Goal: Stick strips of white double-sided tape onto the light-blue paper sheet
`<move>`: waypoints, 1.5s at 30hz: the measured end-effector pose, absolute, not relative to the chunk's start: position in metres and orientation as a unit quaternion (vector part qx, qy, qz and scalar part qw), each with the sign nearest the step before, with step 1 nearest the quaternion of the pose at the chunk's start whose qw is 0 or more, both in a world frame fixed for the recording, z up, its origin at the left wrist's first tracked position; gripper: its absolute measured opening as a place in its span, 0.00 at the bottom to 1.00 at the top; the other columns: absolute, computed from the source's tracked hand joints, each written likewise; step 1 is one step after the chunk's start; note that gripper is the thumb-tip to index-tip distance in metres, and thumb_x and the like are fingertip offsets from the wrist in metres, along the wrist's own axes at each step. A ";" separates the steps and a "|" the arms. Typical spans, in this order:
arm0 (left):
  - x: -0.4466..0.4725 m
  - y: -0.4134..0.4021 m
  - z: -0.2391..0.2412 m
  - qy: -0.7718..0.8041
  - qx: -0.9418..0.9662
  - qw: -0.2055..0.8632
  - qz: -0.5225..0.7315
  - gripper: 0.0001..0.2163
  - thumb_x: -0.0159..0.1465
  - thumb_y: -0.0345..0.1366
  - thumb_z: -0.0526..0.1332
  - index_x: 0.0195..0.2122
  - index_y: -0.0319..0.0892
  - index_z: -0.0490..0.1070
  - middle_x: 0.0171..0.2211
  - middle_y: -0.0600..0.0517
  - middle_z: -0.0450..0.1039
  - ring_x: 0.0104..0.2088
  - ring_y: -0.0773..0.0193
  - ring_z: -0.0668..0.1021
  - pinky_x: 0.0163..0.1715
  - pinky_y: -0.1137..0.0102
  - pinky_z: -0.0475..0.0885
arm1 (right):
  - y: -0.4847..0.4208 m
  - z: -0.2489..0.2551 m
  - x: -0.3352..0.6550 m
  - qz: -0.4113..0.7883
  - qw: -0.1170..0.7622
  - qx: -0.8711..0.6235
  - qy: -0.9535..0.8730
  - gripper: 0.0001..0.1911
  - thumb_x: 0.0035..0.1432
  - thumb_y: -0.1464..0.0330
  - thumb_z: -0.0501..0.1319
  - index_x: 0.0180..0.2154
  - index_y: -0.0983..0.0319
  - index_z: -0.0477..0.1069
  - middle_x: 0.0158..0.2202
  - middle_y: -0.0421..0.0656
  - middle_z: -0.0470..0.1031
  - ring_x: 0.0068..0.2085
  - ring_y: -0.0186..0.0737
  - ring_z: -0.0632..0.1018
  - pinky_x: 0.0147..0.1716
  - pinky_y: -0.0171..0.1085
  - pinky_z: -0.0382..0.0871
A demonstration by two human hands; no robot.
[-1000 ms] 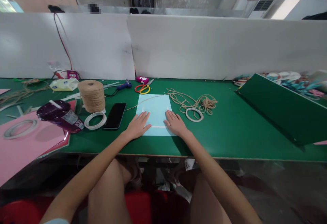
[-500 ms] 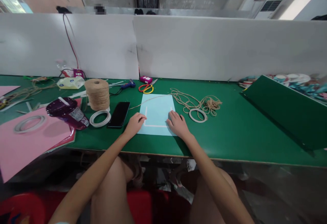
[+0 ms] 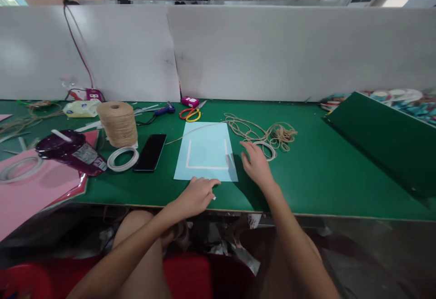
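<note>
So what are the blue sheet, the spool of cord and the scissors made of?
Sheet: probably paper or thin card, matte, flat with crisp edges. Spool: likely jute or another plant fibre, dull, tan, wound in layers. Scissors: handles seemingly smooth plastic, bright red and yellow; grey blades, probably metal.

Blue paper [image 3: 206, 149] on green table [image 3: 316, 171]

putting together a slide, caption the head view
Left hand at the near edge of the blue paper, right hand off its right side, above a green table.
</note>
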State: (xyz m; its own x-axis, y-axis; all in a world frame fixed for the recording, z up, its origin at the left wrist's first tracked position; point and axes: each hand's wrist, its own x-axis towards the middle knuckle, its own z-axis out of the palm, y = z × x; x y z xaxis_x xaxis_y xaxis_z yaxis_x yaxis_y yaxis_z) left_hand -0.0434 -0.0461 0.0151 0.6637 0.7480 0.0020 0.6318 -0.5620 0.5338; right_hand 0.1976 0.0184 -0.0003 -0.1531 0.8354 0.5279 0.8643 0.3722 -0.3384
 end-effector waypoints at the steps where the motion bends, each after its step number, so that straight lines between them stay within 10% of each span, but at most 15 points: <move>1: -0.041 -0.049 0.017 0.396 0.882 0.235 0.104 0.16 0.64 0.32 0.48 0.52 0.44 0.63 0.37 0.50 0.73 0.40 0.59 0.72 0.42 0.63 0.62 | 0.018 0.003 0.206 -0.033 0.324 -0.575 -0.751 0.21 0.60 0.71 0.48 0.53 0.66 0.64 0.50 0.53 0.70 0.52 0.47 0.69 0.51 0.46 0.63; 15: -0.046 -0.035 0.026 0.461 0.882 0.097 0.022 0.18 0.61 0.44 0.59 0.51 0.47 0.62 0.40 0.49 0.72 0.43 0.53 0.71 0.41 0.63 0.61 | 0.011 -0.001 0.238 -0.132 0.069 -0.698 -0.701 0.10 0.58 0.73 0.51 0.36 0.64 0.70 0.37 0.51 0.73 0.42 0.47 0.70 0.41 0.43 0.57; 31: -0.037 -0.004 0.037 0.378 0.853 0.174 0.314 0.09 0.64 0.33 0.51 0.45 0.44 0.64 0.38 0.50 0.70 0.40 0.63 0.72 0.43 0.66 0.66 | -0.003 0.021 0.174 0.253 0.512 -0.483 -0.663 0.07 0.63 0.63 0.49 0.37 0.59 0.60 0.30 0.39 0.67 0.32 0.36 0.70 0.35 0.35 0.64; 37: -0.026 0.005 0.031 0.359 0.840 0.211 0.349 0.15 0.63 0.32 0.52 0.51 0.44 0.61 0.49 0.47 0.67 0.51 0.61 0.69 0.49 0.65 0.67 | 0.005 0.017 0.164 0.107 0.462 -0.550 -0.687 0.08 0.61 0.63 0.49 0.38 0.60 0.60 0.32 0.45 0.68 0.33 0.41 0.71 0.36 0.39 0.64; 45: -0.033 0.000 0.018 0.391 0.821 0.251 0.332 0.12 0.63 0.29 0.50 0.45 0.43 0.66 0.44 0.49 0.70 0.46 0.62 0.72 0.47 0.66 0.69 | 0.011 0.030 0.216 -0.045 0.693 -0.609 -0.383 0.14 0.64 0.65 0.34 0.49 0.58 0.46 0.39 0.47 0.62 0.38 0.43 0.72 0.41 0.48 0.66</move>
State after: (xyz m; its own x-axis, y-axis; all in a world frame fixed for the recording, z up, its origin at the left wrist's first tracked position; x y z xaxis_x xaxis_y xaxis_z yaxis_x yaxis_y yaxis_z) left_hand -0.0327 -0.0005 0.0182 0.4746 0.8081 0.3489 0.4750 -0.5688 0.6714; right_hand 0.2159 0.0115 0.0299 0.7030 0.4049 0.5847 0.5282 0.2531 -0.8105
